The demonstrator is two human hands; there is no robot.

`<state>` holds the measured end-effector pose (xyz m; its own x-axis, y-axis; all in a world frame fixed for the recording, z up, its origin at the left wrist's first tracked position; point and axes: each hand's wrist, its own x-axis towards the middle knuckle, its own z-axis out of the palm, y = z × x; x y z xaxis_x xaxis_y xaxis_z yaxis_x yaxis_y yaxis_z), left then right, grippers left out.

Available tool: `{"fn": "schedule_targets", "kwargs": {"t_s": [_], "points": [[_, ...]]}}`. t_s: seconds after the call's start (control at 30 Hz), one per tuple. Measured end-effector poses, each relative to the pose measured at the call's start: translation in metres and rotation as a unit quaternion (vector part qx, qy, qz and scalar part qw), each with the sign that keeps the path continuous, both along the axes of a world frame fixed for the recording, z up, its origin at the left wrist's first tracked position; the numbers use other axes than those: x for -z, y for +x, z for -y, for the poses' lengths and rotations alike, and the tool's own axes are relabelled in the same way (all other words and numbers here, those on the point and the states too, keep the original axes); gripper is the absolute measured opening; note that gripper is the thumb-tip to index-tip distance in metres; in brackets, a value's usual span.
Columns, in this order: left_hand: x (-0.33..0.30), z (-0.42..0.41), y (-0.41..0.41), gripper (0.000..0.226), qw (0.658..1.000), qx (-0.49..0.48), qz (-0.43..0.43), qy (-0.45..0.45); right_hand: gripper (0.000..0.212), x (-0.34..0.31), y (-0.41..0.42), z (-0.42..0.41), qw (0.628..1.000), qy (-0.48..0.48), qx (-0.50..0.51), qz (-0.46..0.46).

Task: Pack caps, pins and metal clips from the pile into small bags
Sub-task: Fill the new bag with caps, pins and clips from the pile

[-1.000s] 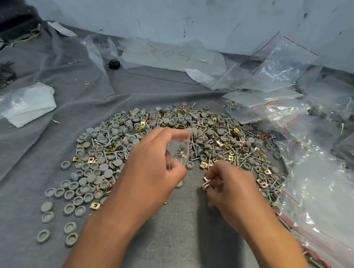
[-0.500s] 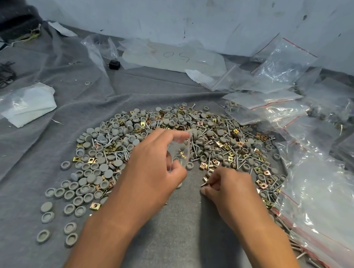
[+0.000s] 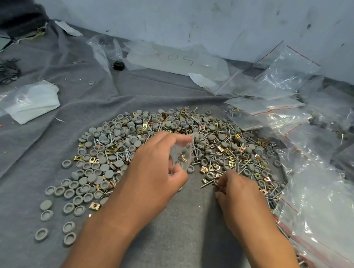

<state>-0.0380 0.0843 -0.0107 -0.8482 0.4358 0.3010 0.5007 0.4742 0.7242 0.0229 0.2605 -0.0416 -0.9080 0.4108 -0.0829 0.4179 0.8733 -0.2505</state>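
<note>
Far left on the grey cloth point(image 3: 22, 182): a folded white sheet in plastic point(image 3: 28, 103) and a tangle of black wire point(image 3: 4, 70), both well apart from the work. Nearer centre: loose grey caps point(image 3: 72, 190) trailing off the near-left edge of the pile point(image 3: 193, 140), which mixes caps, brass-coloured metal clips point(image 3: 95, 206) and pins point(image 3: 206, 183). Left hand point(image 3: 156, 175) raised over the pile's near edge, thumb and fingers pinching a small clear bag point(image 3: 182, 152), mouth up, at least 1 clip inside. Right hand point(image 3: 239, 196) down at the pile's edge, fingers curled as if gathering pins; whether anything is actually gripped, cannot tell. Far right: heaped red-striped zip bags point(image 3: 322, 205). Filling step apparently under way; next likely calls for lifting the picked pieces to the bag mouth, kept open.
</note>
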Motion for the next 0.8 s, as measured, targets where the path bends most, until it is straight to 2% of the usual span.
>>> {"fn": "schedule_targets", "kwargs": {"t_s": [0.23,0.47,0.63,0.8], "points": [[0.000,0.000,0.001,0.054,1.000,0.003,0.005,0.001,0.018,0.001,-0.005,-0.006,1.000,-0.012,0.010,0.004],[0.000,-0.002,0.000,0.054,1.000,0.002,0.003,0.001,0.014,0.002,-0.005,-0.009,0.999,-0.038,0.008,-0.020],[0.001,-0.002,0.001,0.054,1.000,0.006,0.004,0.003,0.005,-0.006,-0.008,-0.014,0.995,-0.092,0.008,0.030],[0.001,-0.002,0.000,0.053,1.000,0.008,0.005,0.008,0.021,-0.003,-0.003,-0.013,0.997,-0.083,0.008,0.002]]}}
